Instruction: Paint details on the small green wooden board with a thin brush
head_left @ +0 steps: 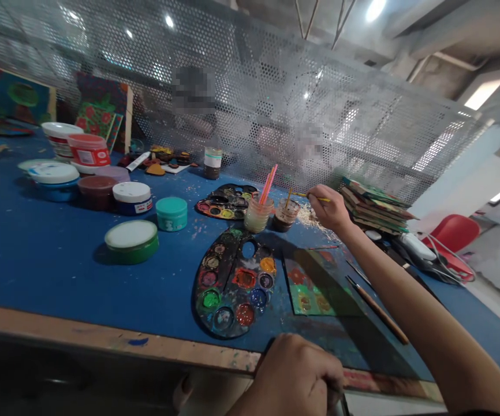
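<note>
My right hand (328, 207) is closed around a thin yellow paintbrush (323, 199), stretched out beside a glass jar of dark brown water (285, 216). Another thin stick leans in that jar. To its left stands a jar of cloudy liquid (258, 216) with pink-handled brushes (268, 184) in it. At the table's front edge rests my left hand (295, 372), its fingers curled under and whatever they hold hidden. Between the hands lie a paint palette (228, 309) with wells of several colours and a small painted panel (308, 283) with red and green patches.
Paint tubs (132, 240) crowd the blue table's left side. A second palette (219, 203) lies behind the jars. Loose brushes (380, 312) lie under my right forearm. Stacked painted panels (375, 205) stand at the back right, near a red chair (453, 237). Perforated metal screen (250, 98) behind.
</note>
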`<state>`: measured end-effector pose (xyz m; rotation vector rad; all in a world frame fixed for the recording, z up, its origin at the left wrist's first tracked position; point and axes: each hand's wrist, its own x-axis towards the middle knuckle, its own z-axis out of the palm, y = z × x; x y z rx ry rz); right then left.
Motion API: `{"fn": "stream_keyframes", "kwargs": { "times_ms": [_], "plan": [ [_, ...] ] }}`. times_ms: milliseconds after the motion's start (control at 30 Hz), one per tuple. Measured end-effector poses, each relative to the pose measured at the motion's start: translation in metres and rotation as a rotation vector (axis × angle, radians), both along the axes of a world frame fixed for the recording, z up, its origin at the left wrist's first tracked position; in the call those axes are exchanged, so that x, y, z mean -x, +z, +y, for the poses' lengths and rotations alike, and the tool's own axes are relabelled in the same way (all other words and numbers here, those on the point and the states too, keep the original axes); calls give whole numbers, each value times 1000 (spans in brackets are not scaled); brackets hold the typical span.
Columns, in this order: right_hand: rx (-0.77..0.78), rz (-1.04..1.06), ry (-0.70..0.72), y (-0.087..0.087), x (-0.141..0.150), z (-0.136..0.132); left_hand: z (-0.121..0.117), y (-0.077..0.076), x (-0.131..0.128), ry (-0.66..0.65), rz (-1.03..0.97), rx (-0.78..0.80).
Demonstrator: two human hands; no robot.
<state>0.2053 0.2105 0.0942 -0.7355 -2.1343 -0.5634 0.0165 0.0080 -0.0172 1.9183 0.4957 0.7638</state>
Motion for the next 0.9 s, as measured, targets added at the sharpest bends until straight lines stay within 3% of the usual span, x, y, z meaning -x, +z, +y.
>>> {"fn": "stream_keyframes", "kwargs": {
  "times_ms": [700,900],
  "plan": [
    [38,-54,43,-17,-4,-2,-2,2,2,42,30,-32],
    [1,33,17,-11,-7,-1,0,5,2,8,81,5]
  ]
}}
